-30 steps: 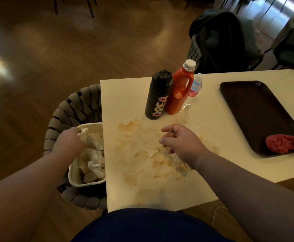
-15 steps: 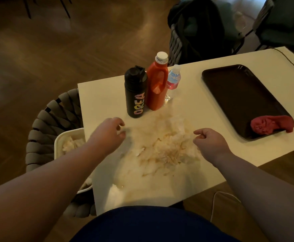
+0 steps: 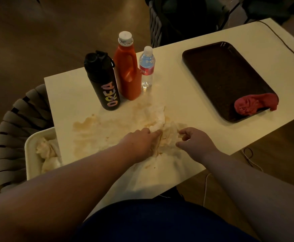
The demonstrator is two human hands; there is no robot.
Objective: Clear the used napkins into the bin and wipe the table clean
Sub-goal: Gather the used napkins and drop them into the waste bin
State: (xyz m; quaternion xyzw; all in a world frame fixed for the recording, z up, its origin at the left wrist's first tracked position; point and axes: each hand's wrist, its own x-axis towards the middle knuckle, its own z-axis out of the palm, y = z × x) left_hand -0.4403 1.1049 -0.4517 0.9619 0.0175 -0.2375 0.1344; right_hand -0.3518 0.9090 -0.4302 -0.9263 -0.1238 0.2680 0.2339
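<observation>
Stained, crumpled used napkins (image 3: 160, 119) lie on the white table (image 3: 186, 95) amid a brown smear (image 3: 83, 124). My left hand (image 3: 141, 142) reaches across and digs its fingers into the near part of the napkin pile. My right hand (image 3: 195, 140) hovers at the pile's right edge, fingers loosely curled, holding nothing that I can see. A white bin (image 3: 29, 154) stands on a woven chair (image 3: 8, 130) at the table's left edge, with crumpled napkins inside it. A red cloth (image 3: 256, 104) lies on the near corner of a dark brown tray (image 3: 221, 75).
A black bottle (image 3: 104, 82), an orange-red jug (image 3: 128, 70) and a small water bottle (image 3: 147, 67) stand close together behind the napkins. A dark chair with clothing (image 3: 177, 18) is beyond the table. Cables (image 3: 247, 154) lie on the floor at right.
My left hand left the bin, crossed over the table and now grips the napkins. My right hand stayed beside the pile. The view shifted right.
</observation>
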